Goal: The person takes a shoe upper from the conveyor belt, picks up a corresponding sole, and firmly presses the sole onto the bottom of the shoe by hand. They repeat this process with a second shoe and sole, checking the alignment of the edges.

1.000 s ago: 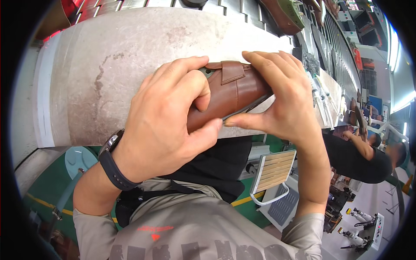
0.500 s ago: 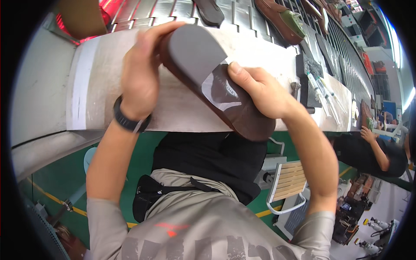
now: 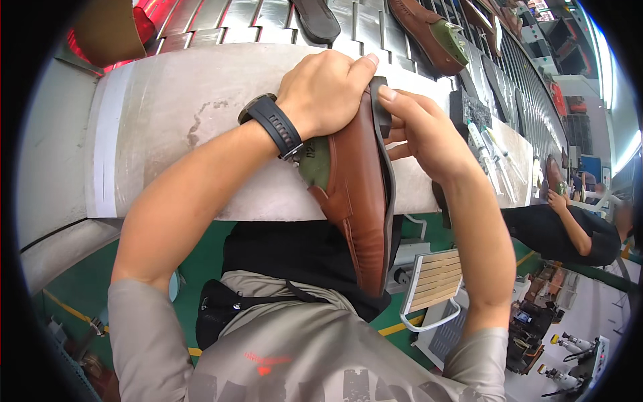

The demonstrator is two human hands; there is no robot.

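Observation:
A brown leather shoe [image 3: 358, 181] is held on its side over the near edge of the worktable, toe pointing down toward me. Inside its opening sits a green last [image 3: 313, 164]. My left hand [image 3: 325, 90] grips the heel end from above. Along the shoe's right side runs a dark sole [image 3: 390, 181], seen edge-on. My right hand [image 3: 435, 134] is at the heel end of this sole, thumb against the heel and fingers bent beside the sole. The palm side of my left hand is hidden.
Several syringes [image 3: 487, 157] lie by a black block [image 3: 469, 107] at the right of the pale worktable [image 3: 167, 134]. Beyond, a slatted metal conveyor [image 3: 228, 23] carries a loose sole [image 3: 316, 20] and another brown shoe [image 3: 429, 33]. A co-worker's hand [image 3: 556, 201] is far right.
The shoe has turned from sole facing up to its side, toe toward me. My left hand has moved right onto the heel; my right hand has left the toe-end area for the heel.

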